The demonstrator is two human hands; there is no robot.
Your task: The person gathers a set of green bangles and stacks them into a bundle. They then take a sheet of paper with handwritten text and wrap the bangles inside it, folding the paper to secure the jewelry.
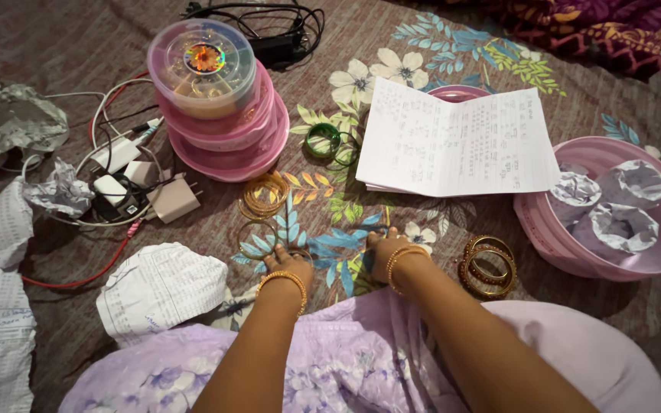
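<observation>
Open cloth lies between the hands and the notebook (457,141) at 12 o'clock; a pink bowl (545,237) with crumpled paper crowds 3 o'clock, chargers (143,191) and paper at 9 o'clock. Left hand (286,264) rests palm down, fingers narrow, touching a thin gold bangle (258,239) lying flat at its 11 o'clock; a ring, no long axis. Right hand (385,256) is palm down on the cloth, fingers curled; what it holds I cannot tell. Gold bangle stack (488,266) lies just at its 3 o'clock, flat, opening upward.
</observation>
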